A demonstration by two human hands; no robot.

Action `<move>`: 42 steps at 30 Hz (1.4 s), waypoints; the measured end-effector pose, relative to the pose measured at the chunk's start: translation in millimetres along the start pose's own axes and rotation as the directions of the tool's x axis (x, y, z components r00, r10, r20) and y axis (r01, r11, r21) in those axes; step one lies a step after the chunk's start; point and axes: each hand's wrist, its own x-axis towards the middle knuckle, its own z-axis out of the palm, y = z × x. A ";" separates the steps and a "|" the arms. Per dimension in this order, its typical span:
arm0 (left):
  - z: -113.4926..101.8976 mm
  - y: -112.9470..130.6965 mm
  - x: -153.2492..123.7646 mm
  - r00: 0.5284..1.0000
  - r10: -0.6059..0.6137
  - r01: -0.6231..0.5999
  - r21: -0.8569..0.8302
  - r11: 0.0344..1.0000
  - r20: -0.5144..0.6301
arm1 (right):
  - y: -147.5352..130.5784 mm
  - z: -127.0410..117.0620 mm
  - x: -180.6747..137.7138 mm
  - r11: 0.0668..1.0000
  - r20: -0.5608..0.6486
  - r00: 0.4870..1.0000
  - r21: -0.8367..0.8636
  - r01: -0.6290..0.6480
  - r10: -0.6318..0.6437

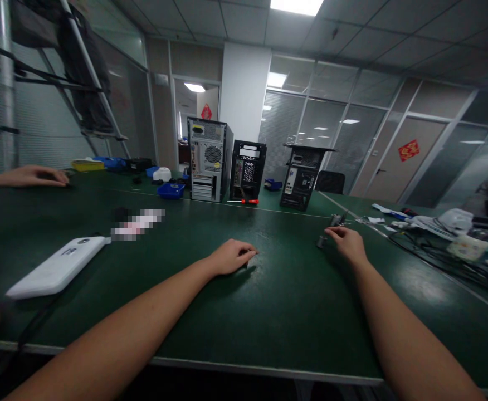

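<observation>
My left hand [232,257] is low over the middle of the green table [269,312], its thumb and fingers closed together. A small dark bit shows under the fingertips, too hidden to name. Farther right, my right hand [347,244] pinches thumb and fingers together beside several small grey metal parts. One short cylindrical metal part [321,241] is just below the fingertips; a cluster of metal parts [338,219] is right behind them. Whether the right fingers hold one of these parts is hard to make out.
Three computer cases [208,159] line the back, with a red screwdriver [250,201] before them. Blue trays [171,191] are beside them. At left are a white device [60,266] and another person's hand [35,176]. Black cables [432,253] and plastic bags [453,221] lie at right.
</observation>
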 end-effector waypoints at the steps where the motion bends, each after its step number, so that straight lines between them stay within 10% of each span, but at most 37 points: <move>1: 0.0 0.0 0.0 1.000 -0.003 0.003 -0.003 1.000 0.000 | -0.8 2.0 -0.6 1.000 0.009 1.000 -0.007 0.002 -0.002; 42: -1.2 -0.2 -0.9 1.000 0.002 -0.002 0.039 0.999 0.014 | -4.1 22.7 -3.8 0.998 0.048 0.998 -0.036 0.045 -0.044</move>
